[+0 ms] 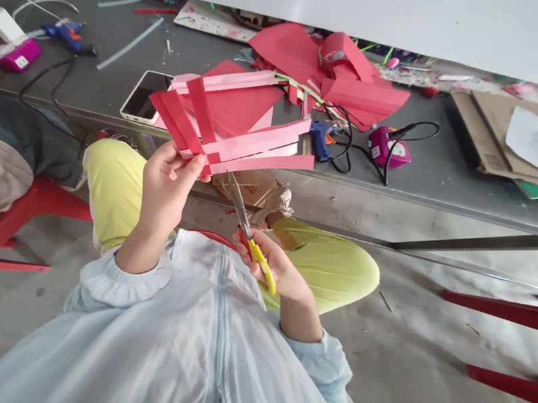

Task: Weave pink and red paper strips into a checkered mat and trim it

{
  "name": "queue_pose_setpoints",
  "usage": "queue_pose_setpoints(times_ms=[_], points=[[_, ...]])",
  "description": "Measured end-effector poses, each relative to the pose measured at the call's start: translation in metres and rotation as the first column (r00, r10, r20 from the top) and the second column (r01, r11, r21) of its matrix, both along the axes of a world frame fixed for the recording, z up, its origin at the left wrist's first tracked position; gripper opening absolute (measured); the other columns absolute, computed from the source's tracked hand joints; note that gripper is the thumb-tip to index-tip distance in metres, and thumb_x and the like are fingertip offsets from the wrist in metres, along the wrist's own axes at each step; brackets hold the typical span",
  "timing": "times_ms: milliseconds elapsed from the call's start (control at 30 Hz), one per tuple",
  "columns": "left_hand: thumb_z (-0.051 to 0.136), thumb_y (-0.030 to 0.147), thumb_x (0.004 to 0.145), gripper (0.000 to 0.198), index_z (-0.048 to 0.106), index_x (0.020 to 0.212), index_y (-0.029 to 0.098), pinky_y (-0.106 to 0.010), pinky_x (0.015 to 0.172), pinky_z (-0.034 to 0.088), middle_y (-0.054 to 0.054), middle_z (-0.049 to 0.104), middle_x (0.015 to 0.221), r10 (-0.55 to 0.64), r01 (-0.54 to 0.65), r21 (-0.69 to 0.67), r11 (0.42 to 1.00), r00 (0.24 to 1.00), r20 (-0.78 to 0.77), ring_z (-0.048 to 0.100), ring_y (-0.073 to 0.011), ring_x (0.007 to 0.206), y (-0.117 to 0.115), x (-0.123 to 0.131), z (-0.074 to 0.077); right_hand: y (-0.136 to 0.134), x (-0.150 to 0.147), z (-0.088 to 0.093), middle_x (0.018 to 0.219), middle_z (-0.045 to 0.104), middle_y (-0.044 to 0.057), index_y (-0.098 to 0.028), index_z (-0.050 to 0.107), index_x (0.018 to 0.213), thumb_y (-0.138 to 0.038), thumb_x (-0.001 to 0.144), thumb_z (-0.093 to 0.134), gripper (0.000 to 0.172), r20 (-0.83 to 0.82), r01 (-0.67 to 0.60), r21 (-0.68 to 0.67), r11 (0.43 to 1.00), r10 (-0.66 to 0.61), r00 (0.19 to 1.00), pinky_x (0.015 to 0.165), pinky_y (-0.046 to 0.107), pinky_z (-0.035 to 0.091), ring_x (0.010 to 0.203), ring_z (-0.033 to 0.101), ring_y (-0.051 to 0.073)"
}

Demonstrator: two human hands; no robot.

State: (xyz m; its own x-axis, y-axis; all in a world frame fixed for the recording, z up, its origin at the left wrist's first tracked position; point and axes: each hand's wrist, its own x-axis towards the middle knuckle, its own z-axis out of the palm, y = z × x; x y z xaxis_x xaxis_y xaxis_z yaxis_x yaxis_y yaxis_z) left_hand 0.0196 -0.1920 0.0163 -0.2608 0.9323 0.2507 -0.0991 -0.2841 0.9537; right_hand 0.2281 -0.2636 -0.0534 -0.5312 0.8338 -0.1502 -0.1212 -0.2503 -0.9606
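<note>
Between the thumb and fingers of my left hand are woven paper strips, red ones crossing pink ones, with their loose ends fanning up and to the right. My right hand is closed round the yellow handles of a pair of scissors. The blades point up and left, their tips close beneath the lowest pink strip; whether they touch it I cannot tell. Behind the strips, red paper sheets are heaped on the grey table.
A phone lies near the table edge. Blue glue guns with cords and purple boxes sit at both sides. Cardboard is stacked at right. Another person sits at left on a red chair.
</note>
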Motion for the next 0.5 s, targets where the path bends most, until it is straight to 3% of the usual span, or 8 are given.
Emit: queue_pose_setpoints(times_ms=[233,500], points=[[0.079,0.042,0.078,0.023,0.065,0.083,0.024,-0.023,0.063,0.057,0.002,0.065,0.080,-0.002,0.007,0.092,0.996,0.998,-0.063,0.062,-0.0090,0.064,-0.006,-0.005,-0.008,-0.005,-0.001,-0.005,0.088,0.048,0.002,-0.022,0.059,0.110,-0.068,0.069,0.077,0.064,-0.027,0.001,0.005,1.000,-0.001,1.000,0.065,0.026,0.041,0.074,0.042,0.013],[0.080,0.048,0.073,0.033,0.061,0.079,0.022,-0.025,0.058,0.055,0.000,0.067,0.082,-0.026,0.026,-0.036,0.999,1.000,-0.008,0.066,-0.0137,0.070,-0.005,-0.006,-0.011,-0.001,-0.010,-0.004,0.088,0.047,0.002,-0.024,0.054,0.116,-0.072,0.072,0.072,0.067,0.044,-0.023,-0.008,1.000,0.023,0.999,0.066,0.028,0.042,0.074,0.041,0.014]])
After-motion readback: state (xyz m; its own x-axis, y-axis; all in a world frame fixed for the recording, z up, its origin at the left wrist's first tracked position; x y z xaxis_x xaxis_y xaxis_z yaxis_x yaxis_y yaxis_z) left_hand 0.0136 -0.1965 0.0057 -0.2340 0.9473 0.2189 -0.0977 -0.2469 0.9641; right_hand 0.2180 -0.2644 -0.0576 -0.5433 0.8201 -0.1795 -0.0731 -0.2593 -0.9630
